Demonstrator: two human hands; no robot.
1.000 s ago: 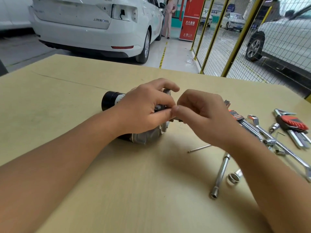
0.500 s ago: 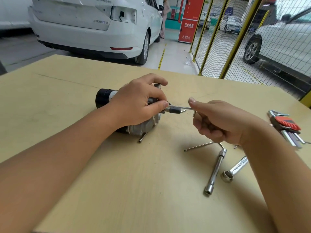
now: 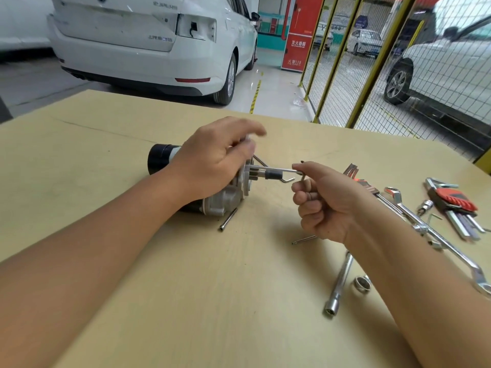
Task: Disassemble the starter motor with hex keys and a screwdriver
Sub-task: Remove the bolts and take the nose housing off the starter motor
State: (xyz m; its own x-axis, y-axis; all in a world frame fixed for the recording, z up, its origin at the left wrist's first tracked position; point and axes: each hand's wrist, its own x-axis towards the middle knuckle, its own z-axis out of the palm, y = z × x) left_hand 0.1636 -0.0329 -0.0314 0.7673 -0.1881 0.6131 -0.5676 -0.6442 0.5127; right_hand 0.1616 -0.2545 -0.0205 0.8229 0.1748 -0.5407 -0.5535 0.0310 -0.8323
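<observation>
The starter motor point(image 3: 212, 197) lies on its side near the middle of the table point(image 3: 106, 160), its black end cap toward the left edge and its pale metal flange facing right. From that flange a short shaft with a dark sleeve point(image 3: 273, 173) juts out toward the right edge.

Your left hand point(image 3: 212, 166) rests over the top of the motor body, the fingers curled round the housing and flange; the fingertips at the far side are blurred, so how firmly they grip cannot be told.

Your right hand point(image 3: 326, 200) is just to the right of the shaft, clenched round the short leg of a hex key point(image 3: 297, 171), the thumb pressed on top and the other fingers folded under. The key's long leg runs level toward the sleeve and meets it. A thin bent wire piece hangs just below the key, near your thumb.

A long bolt point(image 3: 228, 219) lies on the table touching the near side of the motor. A second thin rod point(image 3: 304, 239) shows below your right hand.

Toward the right edge lie a socket wrench point(image 3: 338, 282), a loose ring-shaped socket point(image 3: 362, 283), a long spanner point(image 3: 435, 240) and a folding hex key set point(image 3: 455, 205) with a red holder.

Beyond the far edge stand a white car point(image 3: 148, 43) and a yellow mesh fence point(image 3: 372, 62).
</observation>
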